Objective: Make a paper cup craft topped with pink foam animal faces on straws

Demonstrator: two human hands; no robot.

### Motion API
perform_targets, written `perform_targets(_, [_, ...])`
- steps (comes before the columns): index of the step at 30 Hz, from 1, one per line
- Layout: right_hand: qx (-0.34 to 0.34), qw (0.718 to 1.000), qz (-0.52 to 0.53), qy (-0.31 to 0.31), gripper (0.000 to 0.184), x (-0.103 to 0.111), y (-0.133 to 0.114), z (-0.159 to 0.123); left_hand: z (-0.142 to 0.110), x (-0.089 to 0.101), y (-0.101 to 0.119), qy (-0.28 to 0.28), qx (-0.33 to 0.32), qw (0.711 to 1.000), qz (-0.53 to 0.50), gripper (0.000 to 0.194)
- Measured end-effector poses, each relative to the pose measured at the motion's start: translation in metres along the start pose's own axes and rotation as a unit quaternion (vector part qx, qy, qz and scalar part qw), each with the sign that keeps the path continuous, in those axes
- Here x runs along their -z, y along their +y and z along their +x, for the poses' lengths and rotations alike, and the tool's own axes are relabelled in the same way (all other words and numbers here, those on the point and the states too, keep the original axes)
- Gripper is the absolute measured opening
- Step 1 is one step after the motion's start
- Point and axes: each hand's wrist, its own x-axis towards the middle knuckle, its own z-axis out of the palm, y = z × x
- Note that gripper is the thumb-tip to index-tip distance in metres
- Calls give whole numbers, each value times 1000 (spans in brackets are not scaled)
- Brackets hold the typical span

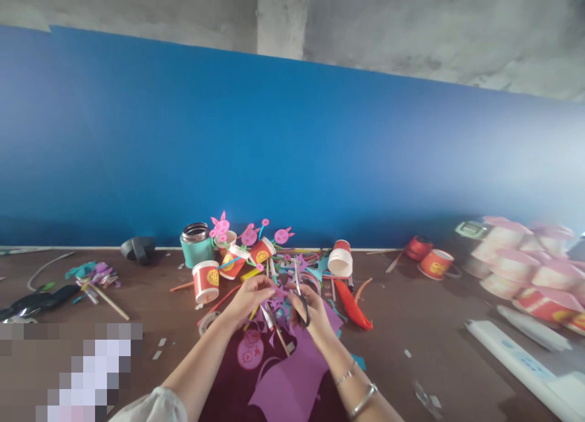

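Observation:
My right hand [311, 309] is closed round a pair of scissors [302, 300] with black handles, blades pointing up and away. My left hand [252, 297] pinches a small purple craft piece [278, 292], which also comes close to the right fingertips. Below both hands lies a large sheet of purple craft material [292, 382] with cut edges. A round pink pig-face cutout [250, 350] rests left of it. Purple and teal scraps, sticks and pens lie around and under my fingers, partly hidden by them.
Red-and-white paper cups [206, 282] with pink animal faces on sticks stand or lean behind my left hand, near a teal jar [196, 245]. Another cup [340, 258] and a red pouch-like item [354, 305] lie right. Stacked cups [516, 263] fill the far right. A blue partition [292, 147] borders the table.

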Motion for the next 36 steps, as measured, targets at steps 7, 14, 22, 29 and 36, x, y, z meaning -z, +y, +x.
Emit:
perform_targets(7, [21,1000,16,0,40,2,1,1,-3,-12,1,-11,2,1000,4,23])
perform_targets(14, [32,999,19,19,41,0,-2,0,-1,-19,-6,24,-14,999,37,23])
perform_targets(22, [-19,996,0,-86,34,-6,-6,-7,3,-17,-7,76,-37,995,-60,28])
perform_targets(29, [-37,986,-39,-160,32,-9,-8,-13,3,-17,-5,82,-28,992,-93,21])
perform_targets(36, [-29,986,-34,-158,32,-8,-6,-11,2,-18,-5,69,-18,994,-87,19])
